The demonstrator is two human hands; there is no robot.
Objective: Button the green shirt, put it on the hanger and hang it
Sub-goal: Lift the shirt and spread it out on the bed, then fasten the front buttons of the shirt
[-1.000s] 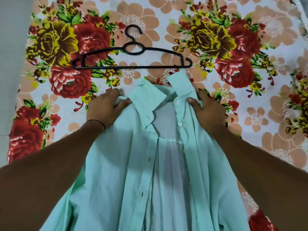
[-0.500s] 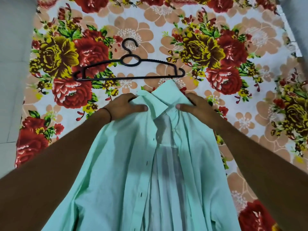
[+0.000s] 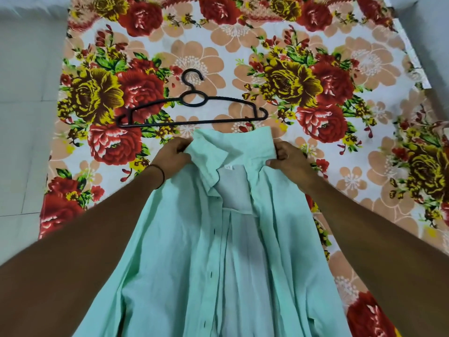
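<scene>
While unbuttoned down the front, stretches over the floral sheet [image 3: 340,166] from centre to 6 o'clock: green shirt [image 3: 184,251], collar [image 3: 226,147] toward 12 o'clock. Gripped at the collar's 9 o'clock end by left hand [image 3: 171,158], fingers curled round bunched cloth. Pinched at the 3 o'clock end by right hand [image 3: 290,161], thumb and curled fingers closed on a fabric fold. Inner back panel showing between the two open fronts. Black hanger [image 3: 194,113] flat on the sheet just beyond the collar at 12 o'clock, hook pointing farther away, apart from both hands. Grey floor [image 3: 24,117] at 9 o'clock.
</scene>
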